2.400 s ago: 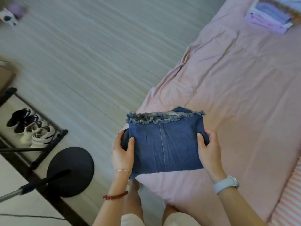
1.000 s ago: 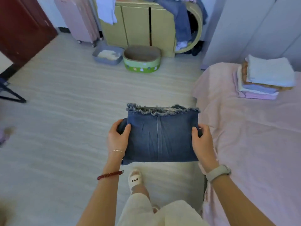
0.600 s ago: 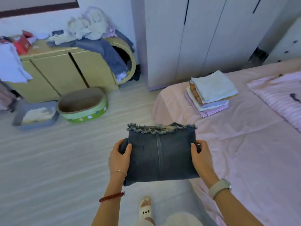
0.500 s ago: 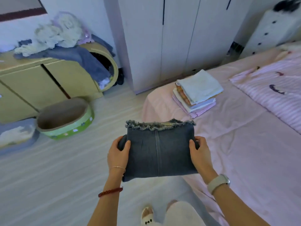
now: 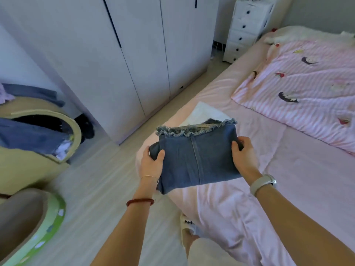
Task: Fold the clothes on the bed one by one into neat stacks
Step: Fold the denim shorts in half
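Your left hand (image 5: 151, 163) and right hand (image 5: 242, 154) both clamped shut mid-frame, thumbs on top, forearms extended from bottom.

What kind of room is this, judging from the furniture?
Most likely a bedroom: a bed with pink sheet and striped quilt, a tall white wardrobe, and a small white drawer chest.

The folded blue denim garment (image 5: 197, 160) is coarse matt cloth with a frayed, fringed edge. The pink bed sheet (image 5: 307, 179) looks like soft, creased cotton. The pale wood-grain floor (image 5: 99, 179) appears smooth and faintly glossy.
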### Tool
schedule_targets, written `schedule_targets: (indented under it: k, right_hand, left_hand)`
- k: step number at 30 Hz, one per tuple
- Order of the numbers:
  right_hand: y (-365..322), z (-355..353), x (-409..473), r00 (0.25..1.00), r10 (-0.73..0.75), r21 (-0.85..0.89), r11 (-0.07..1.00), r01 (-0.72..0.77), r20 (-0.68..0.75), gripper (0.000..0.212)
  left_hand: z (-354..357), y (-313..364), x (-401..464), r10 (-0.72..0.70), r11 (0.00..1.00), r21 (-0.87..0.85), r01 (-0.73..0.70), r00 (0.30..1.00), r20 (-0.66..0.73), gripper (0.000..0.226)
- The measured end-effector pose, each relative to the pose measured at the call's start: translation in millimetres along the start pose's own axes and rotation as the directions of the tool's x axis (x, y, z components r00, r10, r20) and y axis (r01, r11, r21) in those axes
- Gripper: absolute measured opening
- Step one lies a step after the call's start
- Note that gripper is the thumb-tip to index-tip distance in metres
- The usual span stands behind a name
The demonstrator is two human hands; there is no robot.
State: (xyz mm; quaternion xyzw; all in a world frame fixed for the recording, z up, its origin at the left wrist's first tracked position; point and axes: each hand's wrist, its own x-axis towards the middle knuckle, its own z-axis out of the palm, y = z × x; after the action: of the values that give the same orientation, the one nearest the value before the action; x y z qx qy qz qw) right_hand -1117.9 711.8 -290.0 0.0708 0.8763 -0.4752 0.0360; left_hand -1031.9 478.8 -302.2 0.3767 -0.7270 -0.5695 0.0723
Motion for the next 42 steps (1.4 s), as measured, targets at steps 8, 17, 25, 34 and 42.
schedule_targets:
  k: [8,17,25,34,42]
  right_hand:
    - [-11,21,113,0.982,0.166,0.042,0.986,-0.163,-0.088,0.014]
    - [-45,42,237,0.978,0.056,-0.374,0.927,0.023,0.2,0.024]
    - [-37,85,270,0.945,0.086,-0.478,0.875,0.08,0.315,0.029]
    - [12,113,154,0.954,-0.246,-0.616,0.728,0.3,0.174,0.047]
    - [38,122,182,0.907,-0.249,-0.584,0.701,0.41,0.339,0.049]
  left_hand:
    - [67,78,131,-0.003,0.996,0.092,-0.013,0.985,0.174,0.046]
    - [95,28,142,-0.463,0.836,-0.117,0.536,0.804,0.372,0.011]
    - [108,4,151,-0.593,0.744,-0.125,0.657,0.734,0.33,0.019]
    - [109,16,135,-0.261,0.954,0.142,0.265,0.964,-0.048,0.063]
    - [149,18,132,0.392,0.425,0.601,-0.677,0.736,0.552,0.058]
